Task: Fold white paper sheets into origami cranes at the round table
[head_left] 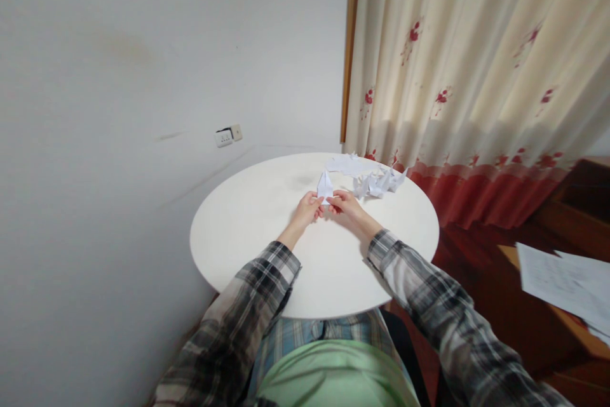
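Between my two hands is a small piece of folded white paper (pixel 325 185), pointed at the top and held upright above the round white table (pixel 248 229). My left hand (pixel 309 207) pinches its lower left corner, thumb in front. On the lower right corner, my right hand (pixel 346 205) grips in the same way. The fingers behind the paper are partly hidden. Just beyond my right hand lies a pile of folded white paper pieces (pixel 379 183), several of them with pointed tips.
Flat white paper sheets (pixel 350 164) lie at the table's far edge. A white wall with a socket (pixel 223 137) stands to the left, and a flowered curtain (pixel 443 77) hangs behind at right. Printed sheets (pixel 562 277) rest on wooden furniture (pixel 528 324) at the right.
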`<state>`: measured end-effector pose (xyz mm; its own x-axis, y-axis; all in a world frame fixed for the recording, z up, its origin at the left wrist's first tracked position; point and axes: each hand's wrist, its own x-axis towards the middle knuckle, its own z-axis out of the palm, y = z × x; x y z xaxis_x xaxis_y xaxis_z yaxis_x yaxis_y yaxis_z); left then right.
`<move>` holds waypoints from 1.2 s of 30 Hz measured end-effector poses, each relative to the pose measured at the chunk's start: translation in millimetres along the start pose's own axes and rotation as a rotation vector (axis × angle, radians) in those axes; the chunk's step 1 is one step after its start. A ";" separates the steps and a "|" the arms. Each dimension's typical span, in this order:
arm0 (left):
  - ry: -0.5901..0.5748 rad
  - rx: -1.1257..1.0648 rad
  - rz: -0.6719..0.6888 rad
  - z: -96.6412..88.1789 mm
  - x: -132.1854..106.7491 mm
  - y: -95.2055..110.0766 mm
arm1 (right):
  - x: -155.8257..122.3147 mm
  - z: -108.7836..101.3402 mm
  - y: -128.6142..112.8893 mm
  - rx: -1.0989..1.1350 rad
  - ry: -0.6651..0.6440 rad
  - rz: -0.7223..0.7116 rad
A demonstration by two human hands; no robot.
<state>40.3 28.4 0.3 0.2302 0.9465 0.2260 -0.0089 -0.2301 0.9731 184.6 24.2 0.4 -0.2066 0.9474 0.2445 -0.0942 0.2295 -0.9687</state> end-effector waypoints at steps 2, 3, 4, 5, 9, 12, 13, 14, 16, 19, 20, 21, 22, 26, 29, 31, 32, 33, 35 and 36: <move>-0.003 0.000 0.008 0.0 0.4 0.0 | -0.5 0.2 0.2 0.000 0.007 -0.015; -0.003 -0.001 0.012 0.0 0.5 0.3 | -0.6 0.2 0.4 -0.001 0.012 -0.021; -0.004 -0.001 0.016 0.1 0.5 0.7 | -0.6 0.3 0.7 -0.001 0.018 -0.026; -0.005 -0.001 0.019 0.2 0.3 1.3 | -0.6 0.3 0.8 -0.001 0.024 -0.030; 0.004 0.001 0.019 0.3 -1.5 4.0 | 0.4 0.5 0.7 -0.008 0.034 -0.024; 0.050 0.014 0.010 -0.9 -2.3 4.4 | 1.7 0.2 0.5 -0.022 0.041 -0.008; 0.072 0.020 0.008 -1.6 -2.1 4.2 | 2.3 0.0 0.6 -0.028 0.048 -0.006; 0.094 0.026 0.007 -2.4 -1.8 3.7 | 2.8 -0.4 1.0 -0.035 0.058 -0.006; 0.130 0.030 0.005 -3.7 -0.8 2.7 | 3.9 -1.4 2.3 -0.047 0.080 -0.009; 0.150 0.006 0.007 -4.8 1.0 1.3 | 5.7 -2.8 4.8 -0.047 0.108 -0.015; 0.148 -0.008 0.008 -4.8 1.6 0.9 | 6.4 -3.0 5.6 -0.038 0.115 -0.018; 0.144 -0.023 0.010 -4.7 2.2 0.5 | 7.0 -3.2 6.2 -0.025 0.120 -0.020; 0.138 -0.038 0.012 -4.5 2.8 0.1 | 7.6 -3.2 6.7 -0.009 0.123 -0.023; 0.113 -0.094 0.031 -3.1 5.0 -1.7 | 8.8 -3.0 7.0 0.053 0.120 -0.031; 0.095 -0.119 0.038 -3.4 5.8 -3.4 | 7.9 -2.7 6.5 0.074 0.113 -0.037; 0.095 -0.125 0.044 -4.5 6.1 -4.9 | 7.0 -2.1 6.3 0.078 0.114 -0.040; 0.099 -0.124 0.050 -5.2 6.3 -5.7 | 6.5 -1.7 6.4 0.078 0.114 -0.042; 0.106 -0.118 0.056 -5.8 6.6 -6.4 | 6.1 -1.3 6.4 0.077 0.114 -0.042; 0.119 -0.101 0.068 -6.4 7.0 -7.3 | 5.7 -0.6 6.3 0.070 0.112 -0.044; 0.125 -0.091 0.071 -6.4 7.0 -7.4 | 5.6 -0.4 6.2 0.063 0.112 -0.045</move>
<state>35.8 38.2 -5.0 0.1033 0.9506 0.2928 -0.1107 -0.2816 0.9531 183.2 31.0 -4.2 -0.0912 0.9561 0.2786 -0.1622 0.2617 -0.9514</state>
